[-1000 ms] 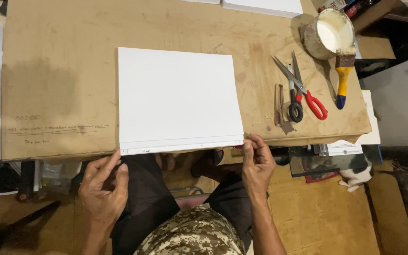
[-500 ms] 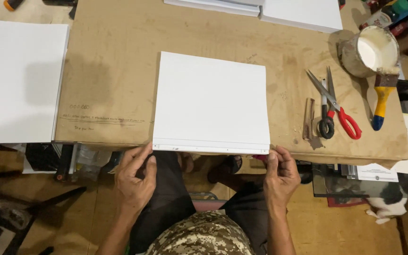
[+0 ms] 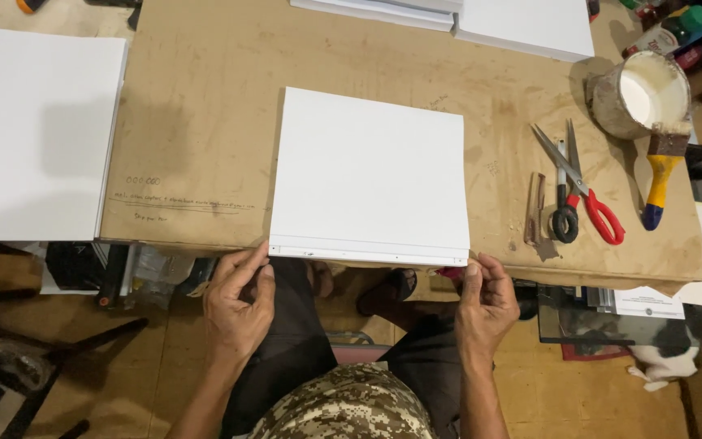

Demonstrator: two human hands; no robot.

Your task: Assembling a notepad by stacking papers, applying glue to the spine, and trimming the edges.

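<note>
Lying flat on the stained brown worktable [image 3: 205, 122], with its near edge jutting just past the table's front edge: white square board [image 3: 370, 175], a narrow folded strip with small holes running along that near edge. Pinched at the board's near left corner by the left hand [image 3: 237, 305], fingers curled and thumb pressed to the strip. Pinched at the board's near right corner by the right hand [image 3: 487, 301], fingertips closed on the edge, a scrap of pink showing just beside that corner. Both grips closed on the board, neither hand spread flat.

Right of the board, apart from it: a small brown stick-like tool [image 3: 535, 209], then black-handled scissors [image 3: 563, 191] crossed with red-handled scissors [image 3: 587, 191], the two pairs touching. Further right of the board, near the table's far right corner: a dirty tin of white glue or paint [image 3: 642, 93], and a yellow-handled brush [image 3: 661, 175] resting with its bristle end against the tin's rim.

Left of the board, well apart, off the table's left side: a large white panel [image 3: 38, 134]. Beyond the board, at the table's far edge: more white boards [image 3: 526, 24] stacked or laid side by side.

Below the board, under the table front: dark trousers and a camouflage-patterned shirt [image 3: 343, 410], a sandalled foot on the wooden floor. Lower right of the board, beneath the table's corner: loose papers [image 3: 647, 302] and a black-and-white cat [image 3: 664, 354], partly hidden.
</note>
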